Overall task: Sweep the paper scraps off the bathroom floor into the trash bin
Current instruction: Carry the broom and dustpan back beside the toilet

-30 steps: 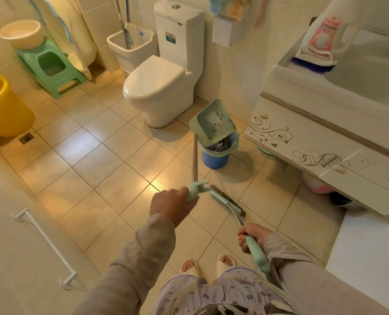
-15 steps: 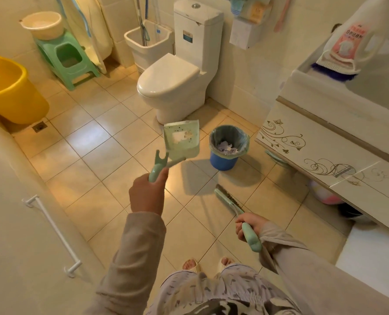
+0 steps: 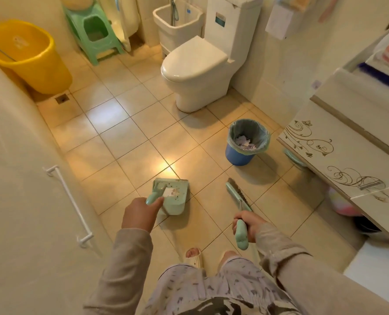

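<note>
Head view, sole view on record. Landmark: round blue plastic trash bin [image 3: 245, 144] with clear liner, paper scraps [image 3: 244, 142] lying inside it; no loose scraps can be made out on the beige tiled floor [image 3: 125, 142], so the sweeping looks largely done. Left hand [image 3: 140, 214], fingers closed round the handle of a mint-green plastic dustpan [image 3: 172, 196], held low, near-side and left of the bin, well apart from it; a white patch shows in the pan, scrap or label, cannot tell. Right hand [image 3: 245, 225] clamped on the handle of a mint-green hand brush [image 3: 236, 195], bristles pointing toward the bin, low, as if ready for another pass. Beyond the bin: white ceramic toilet [image 3: 195, 73]. Right of the bin, close by: white patterned vanity cabinet [image 3: 339, 155], its overhang crowding access there. Far left of the bin: yellow plastic bucket [image 3: 30, 57], green plastic stool [image 3: 93, 35].
</note>
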`<state>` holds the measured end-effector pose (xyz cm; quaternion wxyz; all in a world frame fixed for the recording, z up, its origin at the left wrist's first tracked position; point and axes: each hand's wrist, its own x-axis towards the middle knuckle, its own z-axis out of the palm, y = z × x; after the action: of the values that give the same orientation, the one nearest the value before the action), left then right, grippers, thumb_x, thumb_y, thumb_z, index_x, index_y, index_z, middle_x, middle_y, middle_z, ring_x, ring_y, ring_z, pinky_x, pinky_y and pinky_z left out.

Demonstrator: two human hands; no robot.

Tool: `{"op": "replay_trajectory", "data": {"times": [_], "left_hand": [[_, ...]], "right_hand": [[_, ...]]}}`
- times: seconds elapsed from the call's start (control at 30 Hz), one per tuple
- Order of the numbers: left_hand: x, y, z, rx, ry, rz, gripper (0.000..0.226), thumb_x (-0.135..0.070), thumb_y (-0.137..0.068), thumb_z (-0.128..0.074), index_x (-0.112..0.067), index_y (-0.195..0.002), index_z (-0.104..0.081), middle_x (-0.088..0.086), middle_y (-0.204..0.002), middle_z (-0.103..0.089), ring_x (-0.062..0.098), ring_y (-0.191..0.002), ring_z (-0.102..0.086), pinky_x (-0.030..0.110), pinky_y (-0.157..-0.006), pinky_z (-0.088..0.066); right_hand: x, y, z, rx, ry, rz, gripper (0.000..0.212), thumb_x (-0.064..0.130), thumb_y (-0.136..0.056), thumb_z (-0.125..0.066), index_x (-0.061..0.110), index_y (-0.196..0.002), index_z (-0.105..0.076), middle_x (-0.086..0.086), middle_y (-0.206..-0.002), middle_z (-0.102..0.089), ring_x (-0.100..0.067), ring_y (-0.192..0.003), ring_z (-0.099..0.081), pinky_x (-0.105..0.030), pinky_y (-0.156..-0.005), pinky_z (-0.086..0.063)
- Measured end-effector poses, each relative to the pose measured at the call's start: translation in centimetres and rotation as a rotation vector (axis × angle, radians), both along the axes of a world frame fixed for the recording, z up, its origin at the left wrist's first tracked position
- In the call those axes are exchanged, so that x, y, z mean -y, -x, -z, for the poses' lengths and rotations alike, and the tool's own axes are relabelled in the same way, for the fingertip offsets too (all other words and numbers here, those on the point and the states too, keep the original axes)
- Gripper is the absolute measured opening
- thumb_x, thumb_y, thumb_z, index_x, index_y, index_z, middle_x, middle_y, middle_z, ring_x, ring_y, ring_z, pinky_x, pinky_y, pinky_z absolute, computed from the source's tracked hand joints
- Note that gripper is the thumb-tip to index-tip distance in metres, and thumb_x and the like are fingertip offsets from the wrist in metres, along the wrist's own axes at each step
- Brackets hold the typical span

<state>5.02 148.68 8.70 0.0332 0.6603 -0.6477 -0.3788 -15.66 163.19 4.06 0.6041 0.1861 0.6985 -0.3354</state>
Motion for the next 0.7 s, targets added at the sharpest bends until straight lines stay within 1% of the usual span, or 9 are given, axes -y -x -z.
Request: {"op": "replay_trajectory", "data": {"times": [0.07,0.17,0.27,0.37,0.43,0.5,0.57,0.63,0.7], "left_hand": [[-0.3,-0.5,0.6,0.029,-0.049,-0.013,0.040,-0.038,-0.087,-0.058,-0.007,-0.064,-0.052,0.002,-0.053,-0.044,0.019,-0.052,-0.043,0.025,-0.046,-0.028],[-0.4,-1.5,1.3,-0.051,-0.141,-0.183,0.041,-0.036,-0.086,-0.060,-0.006,-0.060,-0.050,0.007,-0.055,-0.046,0.027,-0.063,-0.048,0.030,-0.059,-0.038],[0.1,-1.5,1.2,-0.091,-0.180,-0.271,0.039,-0.034,-0.086,-0.061,-0.010,-0.057,-0.049,0.009,-0.054,-0.045,0.026,-0.057,-0.046,0.031,-0.057,-0.037],[0.7,-0.3,0.7,-0.084,-0.186,-0.270,0.039,-0.034,-0.085,-0.061,-0.012,-0.055,-0.048,0.007,-0.053,-0.045,0.023,-0.050,-0.043,0.027,-0.052,-0.034],[0.8,0.6,0.5,-0.077,-0.169,-0.291,0.039,-0.035,-0.084,-0.062,-0.013,-0.055,-0.049,0.006,-0.054,-0.046,0.023,-0.050,-0.043,0.027,-0.053,-0.034],[0.7,1.4,0.3,-0.095,-0.158,-0.335,0.039,-0.035,-0.084,-0.062,-0.013,-0.055,-0.048,0.005,-0.053,-0.046,0.022,-0.049,-0.043,0.027,-0.052,-0.034],[0.6,2.0,0.1,-0.104,-0.147,-0.385,0.040,-0.036,-0.085,-0.062,-0.013,-0.055,-0.047,0.005,-0.053,-0.045,0.023,-0.052,-0.044,0.028,-0.054,-0.036],[0.6,2.4,-0.4,-0.108,-0.131,-0.426,0.041,-0.037,-0.084,-0.062,-0.013,-0.054,-0.046,0.004,-0.053,-0.045,0.024,-0.054,-0.044,0.029,-0.056,-0.036],[0.8,2.3,-0.7,-0.122,-0.112,-0.476,0.041,-0.037,-0.085,-0.061,-0.014,-0.055,-0.046,0.004,-0.053,-0.044,0.023,-0.052,-0.042,0.030,-0.056,-0.035]], "right_hand": [[0.6,-0.2,0.0,0.017,-0.007,0.004,0.033,0.002,-0.091,-0.039,0.006,-0.058,-0.039,-0.005,-0.022,-0.043,-0.016,-0.031,-0.046,-0.013,-0.028,-0.038],[1.4,-0.2,-0.1,0.060,-0.011,0.007,0.033,0.004,-0.090,-0.040,0.006,-0.058,-0.038,-0.006,-0.021,-0.042,-0.018,-0.051,-0.039,-0.018,-0.031,-0.038],[2.4,0.2,-0.3,0.075,-0.014,0.021,0.033,0.005,-0.091,-0.041,0.007,-0.058,-0.037,-0.007,-0.021,-0.041,-0.019,-0.026,-0.047,-0.015,-0.029,-0.039],[3.9,0.6,-0.9,0.041,0.017,0.050,0.033,0.000,-0.091,-0.035,0.007,-0.059,-0.032,-0.006,-0.017,-0.037,-0.014,-0.012,-0.040,-0.010,-0.027,-0.038],[4.9,1.1,-1.6,0.024,0.047,0.032,0.034,-0.003,-0.091,-0.031,0.007,-0.059,-0.030,-0.011,-0.032,-0.041,-0.019,-0.025,-0.046,-0.009,-0.027,-0.036],[5.9,1.9,-2.6,0.023,0.088,0.050,0.032,-0.005,-0.091,-0.030,0.007,-0.061,-0.032,-0.010,-0.057,-0.036,-0.020,-0.048,-0.040,-0.010,-0.027,-0.038],[7.0,3.0,-3.4,0.041,0.116,0.061,0.028,-0.004,-0.091,-0.031,0.005,-0.066,-0.036,-0.008,-0.064,-0.032,-0.018,-0.054,-0.037,-0.011,-0.026,-0.039],[8.2,3.7,-3.9,0.061,0.144,0.031,0.025,-0.004,-0.092,-0.031,0.004,-0.069,-0.038,-0.007,-0.064,-0.033,-0.017,-0.042,-0.046,-0.010,-0.026,-0.038],[9.8,4.3,-4.2,0.083,0.183,0.002,0.025,-0.004,-0.092,-0.030,0.005,-0.070,-0.038,-0.006,-0.056,-0.036,-0.011,-0.019,-0.043,-0.009,-0.024,-0.034]]}}
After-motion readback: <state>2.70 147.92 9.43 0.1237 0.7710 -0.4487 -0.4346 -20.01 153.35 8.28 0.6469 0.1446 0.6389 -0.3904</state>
